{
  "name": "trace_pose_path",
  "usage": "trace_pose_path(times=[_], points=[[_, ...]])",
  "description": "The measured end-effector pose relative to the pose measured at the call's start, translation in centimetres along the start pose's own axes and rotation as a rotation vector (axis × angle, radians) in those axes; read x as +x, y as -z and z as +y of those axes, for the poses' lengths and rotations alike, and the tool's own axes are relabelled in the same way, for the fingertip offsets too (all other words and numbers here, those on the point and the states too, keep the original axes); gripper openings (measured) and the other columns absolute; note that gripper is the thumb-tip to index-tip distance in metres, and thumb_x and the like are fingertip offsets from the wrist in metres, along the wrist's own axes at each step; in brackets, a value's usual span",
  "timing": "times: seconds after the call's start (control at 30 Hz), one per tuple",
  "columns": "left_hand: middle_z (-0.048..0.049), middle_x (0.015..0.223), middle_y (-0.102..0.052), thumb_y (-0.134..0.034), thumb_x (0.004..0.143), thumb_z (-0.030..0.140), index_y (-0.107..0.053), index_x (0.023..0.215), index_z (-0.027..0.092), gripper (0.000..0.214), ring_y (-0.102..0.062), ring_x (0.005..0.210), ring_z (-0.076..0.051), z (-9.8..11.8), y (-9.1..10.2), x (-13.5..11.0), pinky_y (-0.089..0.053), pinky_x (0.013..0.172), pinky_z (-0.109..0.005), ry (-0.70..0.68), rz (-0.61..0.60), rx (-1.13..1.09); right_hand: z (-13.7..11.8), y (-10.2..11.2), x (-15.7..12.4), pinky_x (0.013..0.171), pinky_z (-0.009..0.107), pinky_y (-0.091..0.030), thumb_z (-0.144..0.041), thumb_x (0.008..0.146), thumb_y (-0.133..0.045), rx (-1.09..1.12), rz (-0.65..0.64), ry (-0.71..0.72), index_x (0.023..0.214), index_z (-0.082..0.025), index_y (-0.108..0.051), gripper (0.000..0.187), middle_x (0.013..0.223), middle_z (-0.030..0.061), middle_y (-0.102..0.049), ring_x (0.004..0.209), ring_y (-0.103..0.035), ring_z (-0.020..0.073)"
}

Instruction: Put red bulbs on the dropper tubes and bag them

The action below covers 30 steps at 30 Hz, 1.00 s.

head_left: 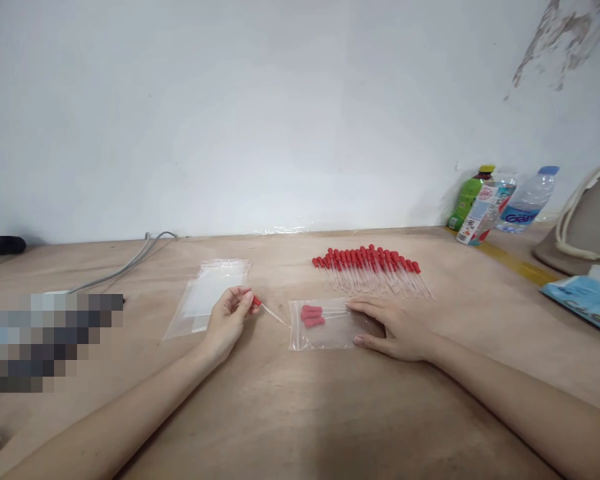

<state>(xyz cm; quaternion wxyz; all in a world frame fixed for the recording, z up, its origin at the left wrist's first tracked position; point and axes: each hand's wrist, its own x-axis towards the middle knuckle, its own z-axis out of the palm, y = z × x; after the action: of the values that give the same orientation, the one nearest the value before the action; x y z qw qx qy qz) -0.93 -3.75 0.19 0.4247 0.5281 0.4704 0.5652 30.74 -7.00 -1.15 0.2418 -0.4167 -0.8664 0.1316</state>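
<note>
My left hand (pixel 233 312) pinches a glass dropper (pixel 275 313) by its red rubber bulb. The dropper's thin tube slants down to the right, its tip at the left edge of a clear zip bag (pixel 330 339). Inside that bag lie several droppers (pixel 313 311), bulbs to the left and tubes to the right. My right hand (pixel 393 328) rests over the bag's right end, thumb and fingers stretched apart, fingertips touching the plastic. Beyond it, a row of many red-bulbed droppers (pixel 373 263) is spread on the wooden table, tubes pointing towards me.
A stack of flat clear bags (pixel 200 293) lies behind my left hand. A grey cable (pixel 130 265) runs at the left, near a pixelated area. Bottles (pixel 485 207), a blue tissue pack (pixel 587 300) and a beige bag or hat (pixel 590 220) stand at the right. A white wall (pixel 230 120) closes the back.
</note>
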Motion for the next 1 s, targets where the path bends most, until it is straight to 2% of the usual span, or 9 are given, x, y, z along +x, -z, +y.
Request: trace_pose_path(times=[0.17,0.33,0.4,0.6,0.7,0.77,0.93,1.0], points=[[-0.0007,0.075,-0.061,-0.067,0.062,0.041,-0.052,0.085,0.016,0.037,-0.058,0.065,-0.011,0.3,-0.9,-0.9,-0.044,0.069,-0.025,0.041,-0.036,0.007,-0.1,0.1,0.0,0.096,0.043,-0.034,-0.05,0.075,-0.051,-0.014,-0.014,-0.014,0.123,-0.022,-0.043,0.056,0.126,0.0089,-0.044,0.115,-0.04,0.0243],[0.0007,0.065,-0.06,-0.066,0.065,0.037,-0.053,0.08,0.017,0.028,-0.056,0.059,-0.011,0.8,-1.2,-1.8,-0.044,0.063,-0.024,0.042,-0.226,0.141,-0.6,-0.3,0.3,0.094,0.042,-0.036,-0.05,0.074,-0.051,-0.017,0.031,-0.04,0.121,-0.02,-0.045,0.057,0.122,0.0102,-0.047,0.112,-0.043,0.024],[0.0008,0.064,-0.06,-0.065,0.065,0.037,-0.053,0.078,0.017,0.027,-0.055,0.058,-0.011,0.9,-1.1,-1.8,-0.044,0.063,-0.024,0.028,-0.224,0.159,-0.9,-0.4,0.4,0.094,0.041,-0.036,-0.05,0.073,-0.052,-0.022,0.046,-0.053,0.119,-0.018,-0.046,0.057,0.12,0.0104,-0.049,0.111,-0.044,0.0235],[-0.0037,0.076,-0.063,-0.067,0.061,0.042,-0.052,0.081,0.017,0.035,-0.059,0.068,-0.015,0.9,-0.6,-1.2,-0.045,0.068,-0.027,-0.01,-0.058,0.156,-1.4,-0.3,0.6,0.092,0.04,-0.037,-0.05,0.072,-0.054,-0.009,0.058,-0.053,0.118,-0.019,-0.048,0.056,0.119,0.0097,-0.05,0.11,-0.045,0.0238],[-0.0036,0.076,-0.063,-0.067,0.061,0.043,-0.051,0.081,0.016,0.037,-0.06,0.071,-0.016,1.0,-0.4,-1.0,-0.045,0.07,-0.028,-0.003,-0.029,0.177,-1.3,-0.4,0.5,0.092,0.041,-0.037,-0.05,0.072,-0.053,-0.014,0.055,-0.055,0.118,-0.02,-0.048,0.055,0.12,0.0094,-0.049,0.11,-0.045,0.0237],[-0.0024,0.076,-0.063,-0.066,0.063,0.043,-0.051,0.083,0.016,0.036,-0.06,0.071,-0.014,1.2,0.0,-0.8,-0.045,0.071,-0.027,0.005,-0.05,0.182,-1.3,-0.4,0.5,0.093,0.041,-0.037,-0.05,0.073,-0.053,-0.017,0.05,-0.058,0.118,-0.02,-0.047,0.055,0.121,0.0093,-0.049,0.11,-0.045,0.0233],[-0.0025,0.079,-0.062,-0.063,0.068,0.038,-0.052,0.084,0.016,0.029,-0.059,0.072,-0.013,1.4,1.4,-0.2,-0.046,0.073,-0.026,0.005,-0.213,0.152,-1.1,-0.5,0.4,0.093,0.041,-0.037,-0.05,0.073,-0.052,-0.029,0.054,-0.045,0.118,-0.02,-0.047,0.055,0.12,0.0096,-0.049,0.11,-0.045,0.0235],[-0.0025,0.08,-0.062,-0.063,0.069,0.036,-0.052,0.084,0.017,0.027,-0.059,0.072,-0.013,1.2,1.7,-0.1,-0.046,0.072,-0.026,-0.001,-0.243,0.153,-1.1,-0.6,0.4,0.093,0.04,-0.037,-0.05,0.073,-0.052,-0.035,0.054,-0.044,0.119,-0.02,-0.047,0.055,0.12,0.0096,-0.049,0.11,-0.044,0.023]])
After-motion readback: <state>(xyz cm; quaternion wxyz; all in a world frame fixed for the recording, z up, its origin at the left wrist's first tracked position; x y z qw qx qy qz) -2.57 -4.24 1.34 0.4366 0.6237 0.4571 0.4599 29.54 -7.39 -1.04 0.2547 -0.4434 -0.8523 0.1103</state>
